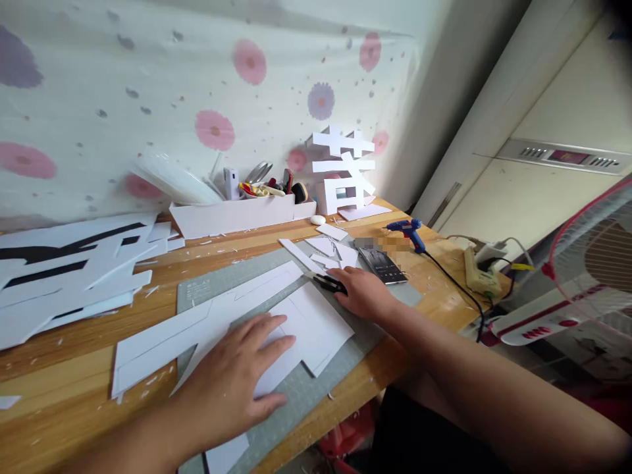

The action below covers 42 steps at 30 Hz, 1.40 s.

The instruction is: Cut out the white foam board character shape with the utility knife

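In the head view, we spread our left hand [239, 368] over the white board [316, 322] lying on the cutting mat [296, 409]; over the mat's right half, our right hand [363, 291] pinches the black cutter [328, 283] near its end.

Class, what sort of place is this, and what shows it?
Probably a home craft workspace: a cutting mat lies under white board pieces, and a blue glue gun rests on the wooden table.

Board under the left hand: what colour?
White board with thin drawn lines; head view shows it best.
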Motion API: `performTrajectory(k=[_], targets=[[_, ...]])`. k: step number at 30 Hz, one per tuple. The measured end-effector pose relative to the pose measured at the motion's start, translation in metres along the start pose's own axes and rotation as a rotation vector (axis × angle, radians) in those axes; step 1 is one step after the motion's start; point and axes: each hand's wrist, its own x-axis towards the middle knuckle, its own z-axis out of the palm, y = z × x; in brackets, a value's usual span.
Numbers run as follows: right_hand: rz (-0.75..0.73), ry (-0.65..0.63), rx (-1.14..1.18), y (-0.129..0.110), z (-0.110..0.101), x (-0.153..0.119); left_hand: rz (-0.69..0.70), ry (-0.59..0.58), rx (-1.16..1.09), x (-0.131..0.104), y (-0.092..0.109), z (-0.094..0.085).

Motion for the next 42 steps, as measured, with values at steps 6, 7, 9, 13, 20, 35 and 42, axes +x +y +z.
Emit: performTrajectory(k=[6, 7, 9, 13, 20, 35, 42], targets=[[0.073, 0.070, 0.217, 0.008, -0.001, 0.006, -0.054, -0.001, -0.005, -0.002, -0.006, 0.005], [0.090, 0.089, 0.279, 0.008, -0.002, 0.006, -0.057, 0.001, 0.000, -0.003, -0.006, 0.005], [0.115, 0.117, 0.386, 0.008, -0.004, 0.006, -0.058, 0.011, 0.010, -0.003, -0.005, 0.004], [0.112, 0.027, 0.616, -0.001, -0.007, 0.004, -0.083, 0.012, 0.027, -0.004, -0.001, 0.000], [0.211, -0.228, 1.144, -0.015, -0.003, -0.002, -0.111, 0.041, 0.103, -0.010, 0.006, 0.000], [0.150, -0.162, 1.715, -0.027, -0.012, -0.011, -0.062, -0.112, 0.087, -0.004, 0.000, -0.004], [-0.010, 0.039, 1.863, -0.032, 0.004, -0.006, -0.060, -0.043, 0.060, -0.004, 0.004, -0.006]])
